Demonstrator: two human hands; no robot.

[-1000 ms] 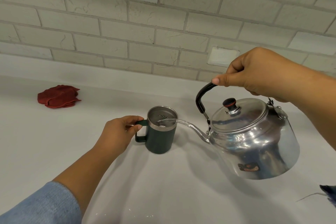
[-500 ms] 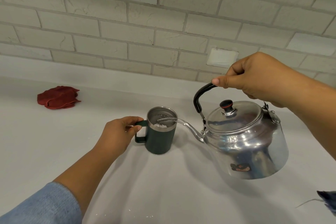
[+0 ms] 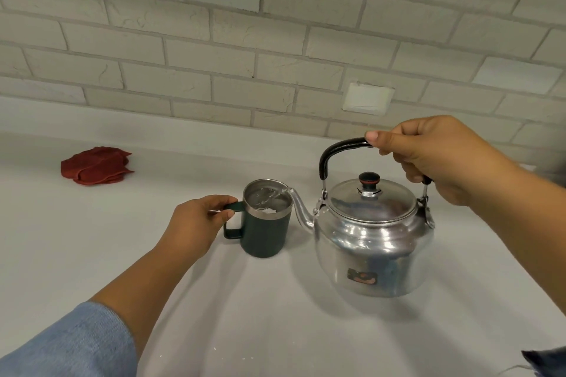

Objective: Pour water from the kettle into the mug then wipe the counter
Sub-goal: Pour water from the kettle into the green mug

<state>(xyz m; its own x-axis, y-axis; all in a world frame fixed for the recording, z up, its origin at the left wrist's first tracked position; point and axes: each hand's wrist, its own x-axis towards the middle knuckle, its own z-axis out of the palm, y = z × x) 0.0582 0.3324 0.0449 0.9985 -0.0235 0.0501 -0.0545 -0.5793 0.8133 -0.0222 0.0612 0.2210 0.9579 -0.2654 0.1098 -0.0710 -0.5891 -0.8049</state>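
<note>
On the pale bench [image 3: 92,254], backed by a whitish brick wall [image 3: 214,40], I see a red cloth [image 3: 96,165] lying far left. My left hand [image 3: 196,226] grips the dark green mug's [image 3: 265,236] handle. My right hand [image 3: 435,159] is closed on the steel kettle's [image 3: 373,242] black handle, spout tip at the mug rim.

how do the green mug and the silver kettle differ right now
The dark green mug with a steel rim stands upright on the white counter; the shiny silver metal kettle looks lifted and slightly tipped, spout at the mug's rim. The mug is small and open-topped; the kettle is much larger and lidded. The left hand holds the mug's side handle; the right hand grips the kettle's black top handle. Both are metal vessels held by hand.
</note>
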